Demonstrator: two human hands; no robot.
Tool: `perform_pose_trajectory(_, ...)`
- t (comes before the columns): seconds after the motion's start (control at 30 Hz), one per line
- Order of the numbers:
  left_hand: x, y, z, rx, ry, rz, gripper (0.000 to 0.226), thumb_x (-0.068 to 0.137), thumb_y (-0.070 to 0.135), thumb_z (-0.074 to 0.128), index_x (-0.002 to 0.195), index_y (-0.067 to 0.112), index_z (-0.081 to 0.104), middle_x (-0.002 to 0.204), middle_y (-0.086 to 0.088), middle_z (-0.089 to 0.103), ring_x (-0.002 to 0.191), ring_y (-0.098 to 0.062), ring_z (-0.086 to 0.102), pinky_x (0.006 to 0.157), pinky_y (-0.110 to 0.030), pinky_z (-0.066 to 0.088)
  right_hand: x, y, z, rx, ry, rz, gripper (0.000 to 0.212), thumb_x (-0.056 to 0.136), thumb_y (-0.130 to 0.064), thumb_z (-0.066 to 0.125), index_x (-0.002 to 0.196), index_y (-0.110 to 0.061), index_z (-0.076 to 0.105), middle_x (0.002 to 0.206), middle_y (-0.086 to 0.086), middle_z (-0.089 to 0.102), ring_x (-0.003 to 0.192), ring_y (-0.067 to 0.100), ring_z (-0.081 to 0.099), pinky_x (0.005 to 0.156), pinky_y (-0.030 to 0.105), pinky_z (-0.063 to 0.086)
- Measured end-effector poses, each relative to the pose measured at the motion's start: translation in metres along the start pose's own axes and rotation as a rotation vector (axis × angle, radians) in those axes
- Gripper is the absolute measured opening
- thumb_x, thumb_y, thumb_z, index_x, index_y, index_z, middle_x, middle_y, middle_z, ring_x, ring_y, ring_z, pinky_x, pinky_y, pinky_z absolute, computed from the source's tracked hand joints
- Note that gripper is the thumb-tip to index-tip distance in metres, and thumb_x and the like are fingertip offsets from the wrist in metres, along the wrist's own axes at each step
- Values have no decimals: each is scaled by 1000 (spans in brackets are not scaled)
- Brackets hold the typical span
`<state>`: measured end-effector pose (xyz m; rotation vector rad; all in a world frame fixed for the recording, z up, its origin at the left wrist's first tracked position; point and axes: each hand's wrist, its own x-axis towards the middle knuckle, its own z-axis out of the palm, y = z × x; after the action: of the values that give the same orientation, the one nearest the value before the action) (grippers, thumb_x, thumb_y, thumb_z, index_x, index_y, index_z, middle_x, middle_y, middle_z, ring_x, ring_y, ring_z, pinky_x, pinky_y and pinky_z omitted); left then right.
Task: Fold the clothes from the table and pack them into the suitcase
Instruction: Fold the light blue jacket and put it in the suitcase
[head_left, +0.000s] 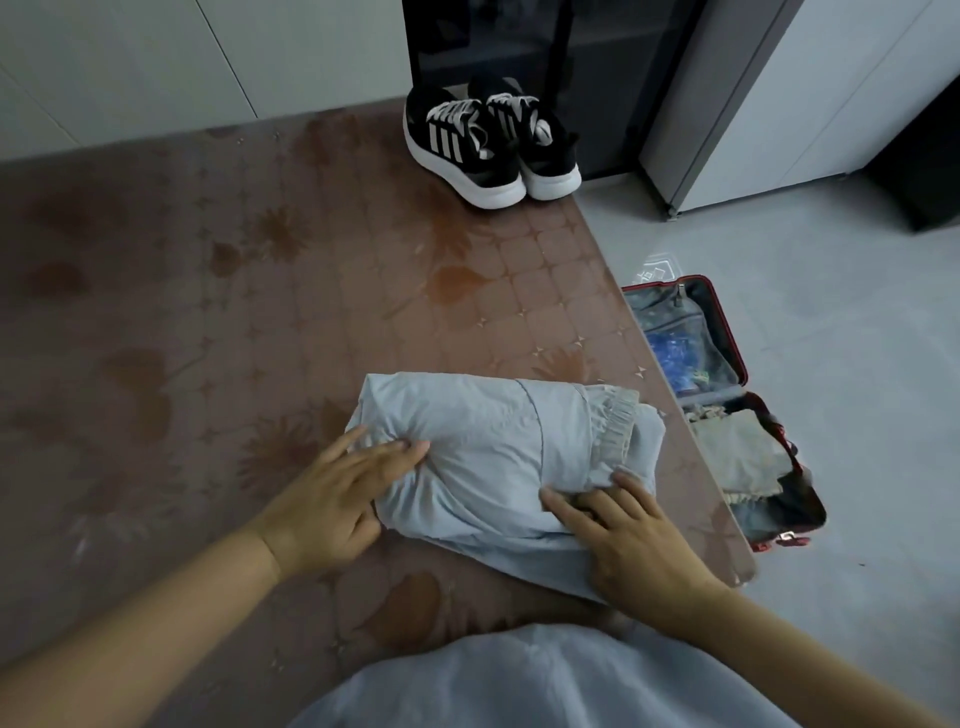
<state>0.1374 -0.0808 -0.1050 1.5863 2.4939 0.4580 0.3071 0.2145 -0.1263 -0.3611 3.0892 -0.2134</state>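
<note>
Head view: the pale blue garment (498, 457) lies on the desk (260, 322) near its right edge, folded into a compact bundle, with a loose flap trailing toward the person. The left hand (337, 499) rests on its left end and the right hand (639, 540) on its near right corner. The fingers (363, 436) of both are extended, pressing, grasping nothing. Judged step: final smoothing. The next move calls for a hold under the bundle, then transfer to the open suitcase (723, 327) on the floor beside the desk.
</note>
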Motion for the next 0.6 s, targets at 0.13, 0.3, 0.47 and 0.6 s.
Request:
perform_pose_trajectory(0.13, 24, 33, -14, -23, 108, -247, 60, 95, 55, 17, 149, 31, 9, 95, 15, 69, 98, -5, 62, 115, -28, 0, 13, -25, -30, 307, 251, 315, 41, 85, -50, 44, 117, -29, 58, 112, -2, 51, 105, 23, 51, 108, 39, 25)
perform_pose_trajectory(0.3, 35, 47, 8, 268, 106, -356, 67, 93, 62, 13, 131, 25, 53, 79, 6, 56, 77, -18, 62, 108, -47, 17, 41, -42, -27, 339, 104, 686, 77, 75, -82, 5, 145, -48, 6, 157, 7, 2, 143, 35, -2, 112, 55, 1)
perform_pose_trajectory(0.47, 35, 50, 28, 275, 29, -408, 74, 70, 68, 53, 131, 25, 53, 83, 2, 49, 82, -24, 58, 97, -57, 40, 33, -30, 10, 225, -164, 683, 86, 55, -87, -21, 133, -51, -26, 157, 1, -19, 142, 40, -11, 111, 60, -4)
perform_pose_trajectory(0.6, 43, 44, 18, -65, 214, -479, 80, 69, 81, 43, 124, 26, 60, 93, 4, 49, 96, -23, 52, 98, -47, 40, 37, -26, -1, 367, -101, 727, 90, 59, -89, -7, 142, -52, -6, 157, 3, -18, 142, 31, -20, 114, 53, -6)
